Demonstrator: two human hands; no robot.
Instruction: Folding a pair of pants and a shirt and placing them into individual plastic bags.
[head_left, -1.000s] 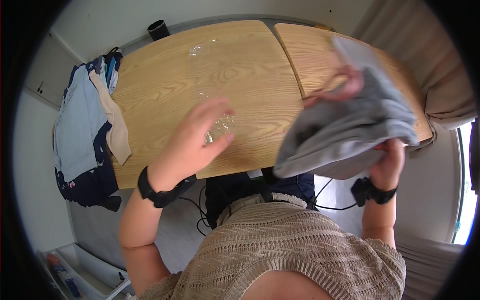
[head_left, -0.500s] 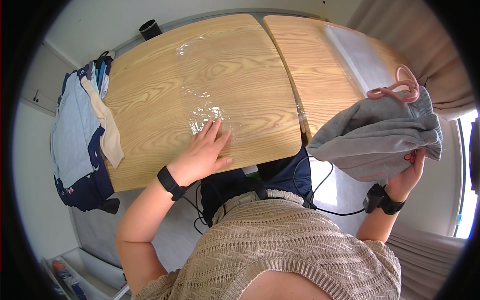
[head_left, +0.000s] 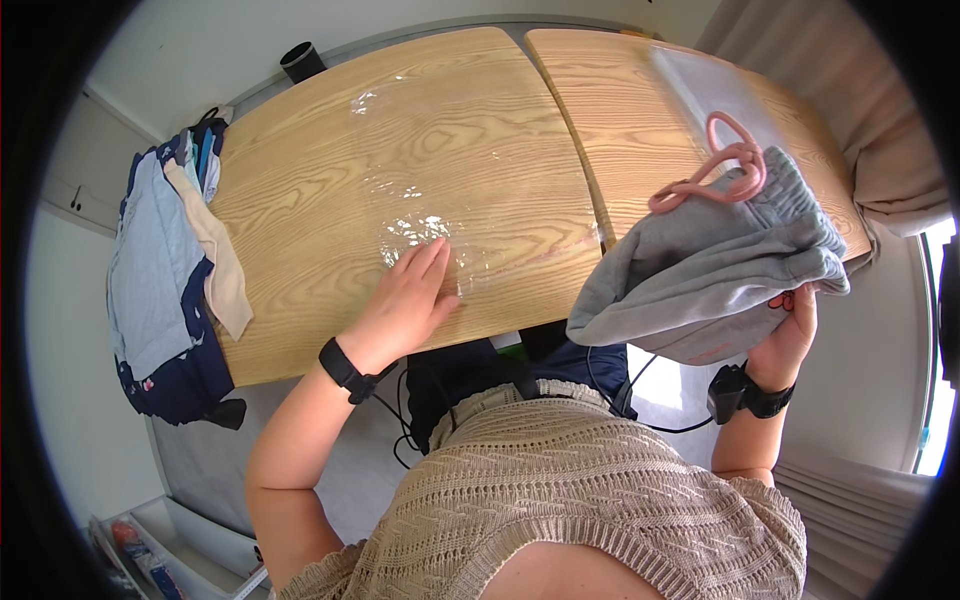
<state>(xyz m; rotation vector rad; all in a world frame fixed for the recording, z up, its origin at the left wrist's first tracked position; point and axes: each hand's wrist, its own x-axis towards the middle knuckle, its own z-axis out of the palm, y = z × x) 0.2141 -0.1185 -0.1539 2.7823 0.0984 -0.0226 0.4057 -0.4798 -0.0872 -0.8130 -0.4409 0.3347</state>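
Observation:
Grey sweatpants [head_left: 690, 270], folded into a bundle with a pink drawstring [head_left: 735, 175] looped on top, are lifted off the table's near right corner. My right hand [head_left: 785, 340] grips them near the gathered waistband; its fingers are partly hidden behind the cloth. A clear plastic bag [head_left: 480, 150] lies flat and shiny on the wooden table [head_left: 290, 230]. At the bag's near left corner my left hand [head_left: 405, 295] rests with its fingers stretched out flat, holding nothing.
A pile of clothes [head_left: 160, 270], light blue, beige and navy, hangs over the table's left end. More clear plastic bags [head_left: 710, 90] lie on a second table at the right. A black bin [head_left: 301, 62] stands behind, and a white tub [head_left: 205, 545] sits at lower left.
My right hand has brought the grey sweatpants leftward, closer to the clear plastic bag. The left hand stays on the bag, its fingers drawn a little closer together.

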